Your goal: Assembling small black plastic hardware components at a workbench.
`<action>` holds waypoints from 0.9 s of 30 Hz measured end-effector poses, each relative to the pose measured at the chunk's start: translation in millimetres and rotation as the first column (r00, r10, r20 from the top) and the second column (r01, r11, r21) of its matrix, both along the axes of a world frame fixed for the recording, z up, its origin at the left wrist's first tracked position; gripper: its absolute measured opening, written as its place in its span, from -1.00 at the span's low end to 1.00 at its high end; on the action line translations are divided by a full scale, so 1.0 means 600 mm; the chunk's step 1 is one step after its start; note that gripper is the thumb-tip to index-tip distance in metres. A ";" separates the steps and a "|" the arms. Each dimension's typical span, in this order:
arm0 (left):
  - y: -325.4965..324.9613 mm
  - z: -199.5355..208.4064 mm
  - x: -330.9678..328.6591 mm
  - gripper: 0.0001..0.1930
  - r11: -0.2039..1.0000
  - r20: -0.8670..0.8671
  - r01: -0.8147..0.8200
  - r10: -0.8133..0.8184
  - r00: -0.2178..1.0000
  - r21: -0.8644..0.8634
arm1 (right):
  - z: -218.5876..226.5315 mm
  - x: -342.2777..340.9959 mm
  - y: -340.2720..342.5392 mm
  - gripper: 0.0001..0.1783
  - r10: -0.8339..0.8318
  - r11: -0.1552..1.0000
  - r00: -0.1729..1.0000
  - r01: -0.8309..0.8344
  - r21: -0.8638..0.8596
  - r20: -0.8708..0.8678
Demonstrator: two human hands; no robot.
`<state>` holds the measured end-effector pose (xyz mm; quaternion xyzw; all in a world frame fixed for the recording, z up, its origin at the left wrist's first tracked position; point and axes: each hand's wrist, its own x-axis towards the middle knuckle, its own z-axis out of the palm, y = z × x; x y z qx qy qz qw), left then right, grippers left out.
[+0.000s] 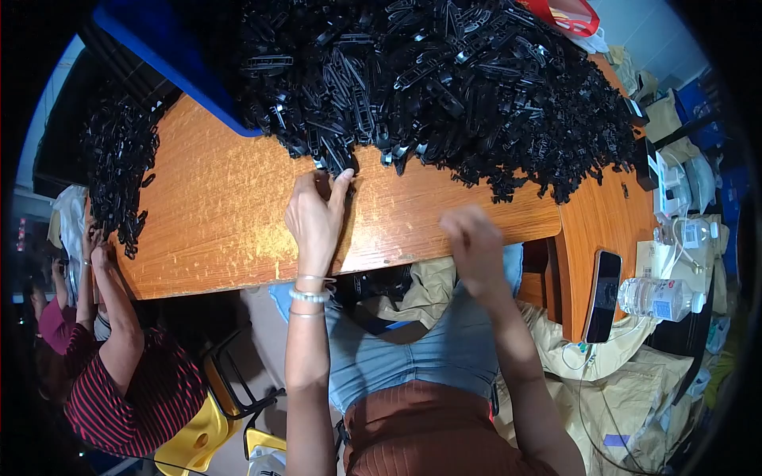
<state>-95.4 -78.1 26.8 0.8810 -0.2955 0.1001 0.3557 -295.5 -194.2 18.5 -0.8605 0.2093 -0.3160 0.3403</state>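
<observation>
My left hand [312, 214], with bracelets on its wrist, rests at the near edge of a large heap of black plastic clip-like parts [444, 87]. Its thumb and fingers close around the near end of a long black plastic part [335, 151] with a bright metallic bit beside it. Over the table's front edge, apart from the heap, my right hand [475, 246] is smeared by motion. Its fingers look bent, but whether anything is in them cannot be made out. Small black pieces [563, 151] form the heap's right side.
The wooden table [214, 214] has a worn top. A blue bin [171, 59] leans over its far left. Another person [119, 349] sits at the left by a second black heap [119, 159]. At right are a phone [603, 297], water bottles [659, 298] and brown sacks [619, 397].
</observation>
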 end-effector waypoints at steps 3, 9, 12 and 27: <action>0.000 -0.010 0.015 -0.65 0.994 -0.075 0.030 -0.023 0.997 0.102 | -0.001 0.040 -0.048 -0.92 -0.255 0.910 0.967 0.247 -0.333 0.020; 0.054 -0.009 -0.014 -0.78 0.994 -0.352 -0.004 -0.036 0.935 -0.112 | -0.024 0.024 -0.035 -0.89 -0.298 0.863 0.953 0.250 -0.439 -0.044; 0.068 0.000 -0.042 -0.72 0.879 -0.578 -0.044 -0.274 0.768 -0.475 | -0.039 0.009 -0.024 -0.87 -0.194 0.886 0.981 0.185 -0.425 0.022; 0.068 0.022 -0.136 -0.72 0.749 -0.738 0.024 -0.657 0.155 -0.662 | 0.045 0.006 0.060 -0.84 0.107 0.966 0.951 -0.168 0.198 0.289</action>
